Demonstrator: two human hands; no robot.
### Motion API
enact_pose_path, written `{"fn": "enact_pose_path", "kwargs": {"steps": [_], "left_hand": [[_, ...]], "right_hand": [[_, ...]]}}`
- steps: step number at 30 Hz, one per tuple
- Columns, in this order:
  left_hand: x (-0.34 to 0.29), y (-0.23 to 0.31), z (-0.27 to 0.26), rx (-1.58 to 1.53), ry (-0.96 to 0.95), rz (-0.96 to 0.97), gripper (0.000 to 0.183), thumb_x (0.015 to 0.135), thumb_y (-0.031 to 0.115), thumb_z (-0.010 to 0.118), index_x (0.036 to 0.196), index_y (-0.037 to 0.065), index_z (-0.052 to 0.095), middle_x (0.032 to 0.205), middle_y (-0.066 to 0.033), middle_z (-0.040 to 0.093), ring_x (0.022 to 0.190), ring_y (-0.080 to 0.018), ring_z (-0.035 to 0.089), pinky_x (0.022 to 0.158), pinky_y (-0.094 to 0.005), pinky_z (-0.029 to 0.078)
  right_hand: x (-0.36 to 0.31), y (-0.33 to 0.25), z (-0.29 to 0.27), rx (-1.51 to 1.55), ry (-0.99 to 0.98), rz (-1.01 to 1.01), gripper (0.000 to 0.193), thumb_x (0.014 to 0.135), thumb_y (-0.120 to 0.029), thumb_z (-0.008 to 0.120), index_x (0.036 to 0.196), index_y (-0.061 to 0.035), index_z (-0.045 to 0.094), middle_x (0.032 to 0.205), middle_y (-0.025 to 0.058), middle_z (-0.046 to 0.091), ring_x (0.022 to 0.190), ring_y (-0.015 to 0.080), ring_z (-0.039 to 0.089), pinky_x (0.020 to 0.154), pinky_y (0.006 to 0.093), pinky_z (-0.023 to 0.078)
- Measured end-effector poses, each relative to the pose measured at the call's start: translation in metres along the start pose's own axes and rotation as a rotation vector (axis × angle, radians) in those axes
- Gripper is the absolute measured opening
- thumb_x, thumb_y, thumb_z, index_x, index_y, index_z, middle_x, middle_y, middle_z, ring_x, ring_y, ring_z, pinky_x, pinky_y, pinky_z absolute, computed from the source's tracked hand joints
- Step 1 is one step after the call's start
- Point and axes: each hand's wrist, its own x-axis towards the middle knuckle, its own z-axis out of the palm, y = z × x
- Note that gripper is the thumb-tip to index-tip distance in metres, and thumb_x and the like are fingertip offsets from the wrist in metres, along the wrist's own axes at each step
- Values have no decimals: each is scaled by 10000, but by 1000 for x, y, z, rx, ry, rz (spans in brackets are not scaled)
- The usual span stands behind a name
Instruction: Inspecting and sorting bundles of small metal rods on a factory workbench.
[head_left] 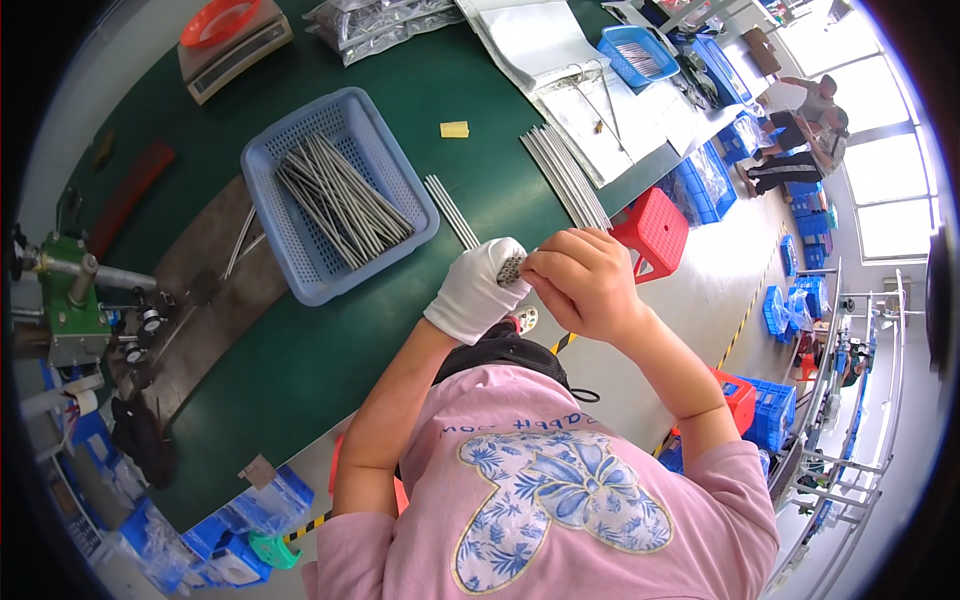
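My left hand (476, 290), in a white glove, is closed round a bundle of thin grey metal rods (512, 270), whose ends face up out of the fist. Bare and bent at the fingers, my right hand (585, 285) pinches right beside those ends; what lies between its fingertips is hidden. A few rods (450, 210) show just beyond the glove; whether they belong to the held bundle I cannot tell. Farther right, a row of rods (565, 178) lies side by side near the table edge. To the left, a blue perforated basket (265, 205) holds a heap of rods (345, 195).
The green table (400, 100) carries a scale with a red dish (220, 22), plastic bags (380, 25), papers (535, 40), a yellow slip (454, 129) and a small blue basket (640, 55). A green machine (75, 305) stands left. A red stool (655, 235) is beside the table; people (815, 130) are far right.
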Motion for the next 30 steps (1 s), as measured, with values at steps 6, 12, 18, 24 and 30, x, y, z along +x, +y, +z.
{"fn": "enact_pose_path", "kwargs": {"steps": [6,12,18,24,30], "left_hand": [[0,0,0,-12,6,-1,135,733,97,619,742,47,493,655,-109,511,587,-278,496,546,-344,417],[0,2,0,-6,1,-15,139,743,110,619,745,44,496,652,-108,509,585,-279,497,547,-347,419],[0,-1,0,26,20,19,143,747,120,619,748,44,498,666,-116,513,586,-285,499,545,-348,419],[-1,-2,-1,-18,3,-7,144,745,125,614,744,47,493,668,-121,512,589,-294,499,545,-350,417],[0,-2,-2,8,4,16,143,736,121,613,744,47,491,669,-118,510,586,-293,497,543,-349,417]], "right_hand": [[-4,2,6,10,5,32,87,691,-80,627,770,-77,592,705,33,539,587,196,537,512,300,411],[-1,-1,2,7,35,48,73,702,-73,622,767,-70,588,687,39,539,572,200,535,508,302,410],[3,-2,4,52,44,63,77,702,-50,627,770,-54,592,690,59,568,565,215,548,502,302,428],[2,-3,7,33,60,38,87,692,-67,629,768,-69,587,696,43,546,571,205,537,505,305,412],[3,-4,9,-22,9,19,88,685,-83,627,759,-86,581,691,25,521,567,187,518,500,305,386]]}}
